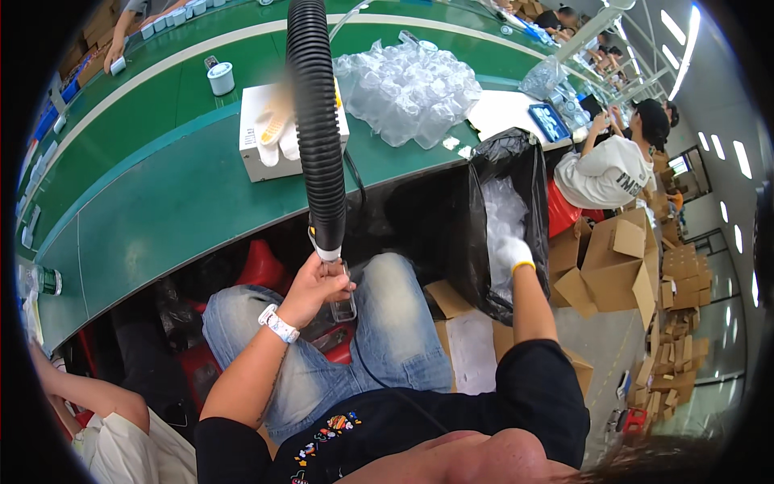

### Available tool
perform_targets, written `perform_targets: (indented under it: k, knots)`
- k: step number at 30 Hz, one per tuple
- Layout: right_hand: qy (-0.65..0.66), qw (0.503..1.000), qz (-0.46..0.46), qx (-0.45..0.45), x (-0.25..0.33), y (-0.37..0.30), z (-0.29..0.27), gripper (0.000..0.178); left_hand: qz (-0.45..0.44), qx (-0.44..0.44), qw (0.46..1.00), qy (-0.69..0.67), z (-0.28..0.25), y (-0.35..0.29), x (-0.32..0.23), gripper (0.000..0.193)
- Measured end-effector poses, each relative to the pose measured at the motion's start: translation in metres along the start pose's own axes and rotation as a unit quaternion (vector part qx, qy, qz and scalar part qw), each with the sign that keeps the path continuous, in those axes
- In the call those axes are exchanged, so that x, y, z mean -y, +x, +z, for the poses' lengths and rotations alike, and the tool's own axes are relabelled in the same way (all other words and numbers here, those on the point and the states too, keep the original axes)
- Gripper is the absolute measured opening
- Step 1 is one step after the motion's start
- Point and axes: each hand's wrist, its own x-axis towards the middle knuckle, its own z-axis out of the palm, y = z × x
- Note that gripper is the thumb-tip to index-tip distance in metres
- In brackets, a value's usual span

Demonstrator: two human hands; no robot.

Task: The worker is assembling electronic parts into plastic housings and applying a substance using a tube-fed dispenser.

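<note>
Thumb and fingers of the bare left hand [316, 284] pinch a clear, rectangular plastic box [345, 310], just below the black ribbed hose [313, 129], in the head view! Over right, the white-gloved right hand [513, 253] is down inside a black plastic bag [536, 198], among translucent plastic pieces [503, 208]; whether its fingers pinch anything, I cannot tell. Beyond, 1 big frosted plastic heap [409, 90] sits on the green worktop [145, 242], near a white box [256, 167].

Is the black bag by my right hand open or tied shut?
Open: the black bag gapes wide, showing clear plastic pieces inside, with your gloved right hand within its mouth.
</note>
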Motion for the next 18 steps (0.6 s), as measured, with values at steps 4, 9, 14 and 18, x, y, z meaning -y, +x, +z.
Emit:
perform_targets:
  k: [4, 9, 14, 18]
  knots:
    - [0.140, 0.988, 0.047, -0.053, 0.035, -0.035, -0.001, 0.045, 0.036, -0.015, 0.998, 0.051, -0.011, -0.012, 0.001, 0.042]
    - [0.332, 0.911, -0.010, -0.244, 0.100, -0.075, -0.060, 0.050, 0.031, -0.059, 0.997, -0.038, -0.013, -0.017, 0.000, 0.033]
    - [0.343, 0.843, -0.133, -0.392, 0.150, -0.109, -0.096, 0.060, 0.059, -0.070, 0.984, -0.154, -0.020, -0.019, -0.007, 0.024]
    - [0.521, 0.798, -0.201, -0.226, 0.223, -0.158, -0.104, 0.049, 0.076, -0.103, 0.964, -0.232, -0.047, -0.023, 0.008, 0.026]
